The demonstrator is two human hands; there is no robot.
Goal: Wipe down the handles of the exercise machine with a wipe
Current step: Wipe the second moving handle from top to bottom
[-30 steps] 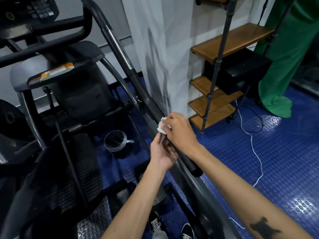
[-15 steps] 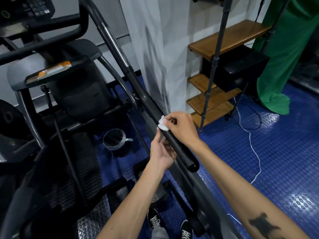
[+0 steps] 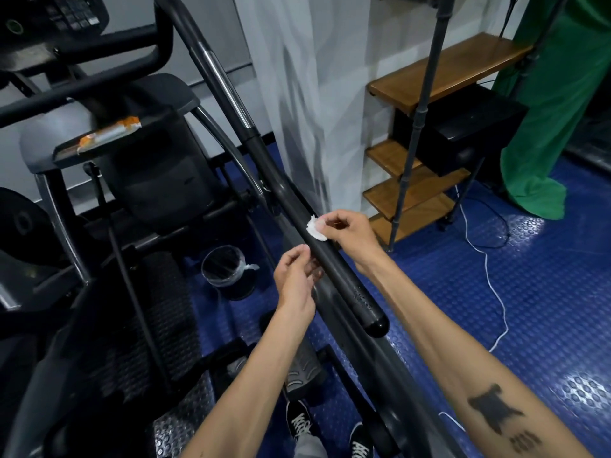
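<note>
A long black handle [image 3: 344, 285] of the exercise machine runs diagonally from upper left down to its rounded end near the middle. My right hand [image 3: 347, 231] pinches a small crumpled white wipe [image 3: 315, 229] against the top of the handle's grip. Just below it, on the left side of the bar, my left hand [image 3: 296, 276] has its fingers curled loosely beside the bar; whether they touch it I cannot tell. Higher up, the handle has a chrome section [image 3: 224, 84].
The machine's console [image 3: 56, 14] and a tray holding an orange-and-white packet [image 3: 109, 133] are at the upper left. A small lined bin [image 3: 228, 272] stands on the blue studded floor. Wooden shelves [image 3: 429, 180], a white cable [image 3: 489, 269] and a green drape [image 3: 558, 104] are at right.
My right hand has slid the wipe up along the handle, exposing more of the lower grip and its end. My left hand has come off the bar slightly and sits lower.
</note>
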